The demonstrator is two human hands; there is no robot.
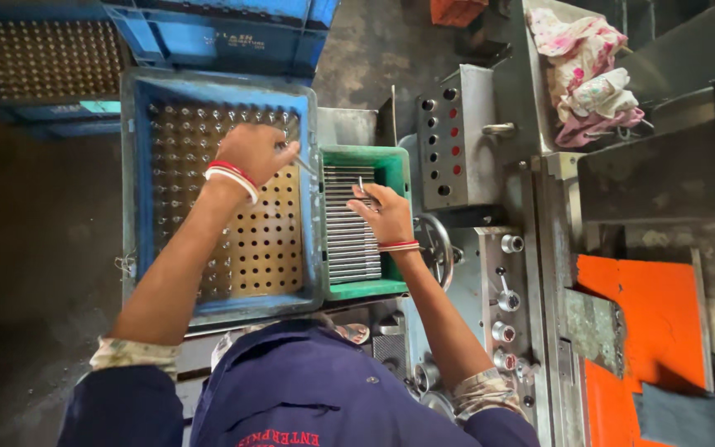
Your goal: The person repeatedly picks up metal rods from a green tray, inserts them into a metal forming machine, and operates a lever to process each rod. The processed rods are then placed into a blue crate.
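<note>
My left hand [256, 153] is over a blue crate [136, 190] that holds a perforated board [271, 240] with metal pins standing in its holes. Its fingers are closed on a thin metal rod [304, 163] near the crate's right wall. My right hand [386, 213] rests on a green tray [395, 170] filled with metal rods [347, 248] lying side by side. It pinches one rod [361, 184] that sticks up between the fingers. Both wrists wear red and white bangles.
A grey machine with a panel of red and black buttons [448, 141], a handwheel [439, 248] and knobs stands right of the tray. Cloth rags [589, 74] lie on top, an orange plate [655, 314] lower right. More blue crates [225, 33] behind.
</note>
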